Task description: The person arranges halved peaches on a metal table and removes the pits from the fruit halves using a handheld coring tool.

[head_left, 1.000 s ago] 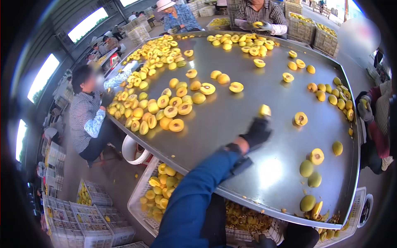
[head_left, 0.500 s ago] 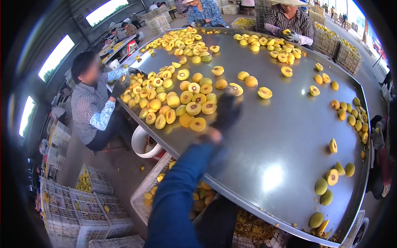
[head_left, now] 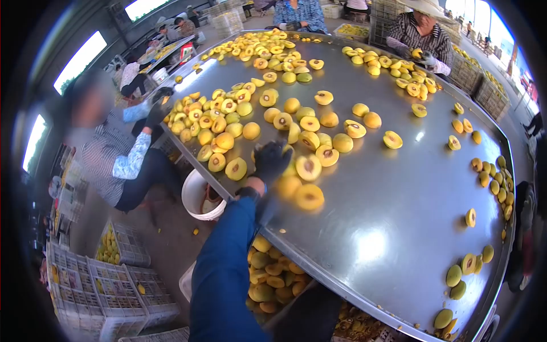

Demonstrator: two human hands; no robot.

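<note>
The left hand [head_left: 271, 161] is reaching among fruit halves [head_left: 308, 167] on the table [head_left: 410, 199], more lying beyond it; whether it is grasping any, I cannot tell.

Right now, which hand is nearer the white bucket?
Left hand: at the fruit halves on the table, with the bucket past its edge. Right hand: out of view.

Nearest fruit halves [head_left: 309, 197] blur, the left hand [head_left: 271, 159] perhaps slightly; the bottom edge crops its sleeve [head_left: 223, 256].

Head cam, looks fwd + down, wide view
</note>
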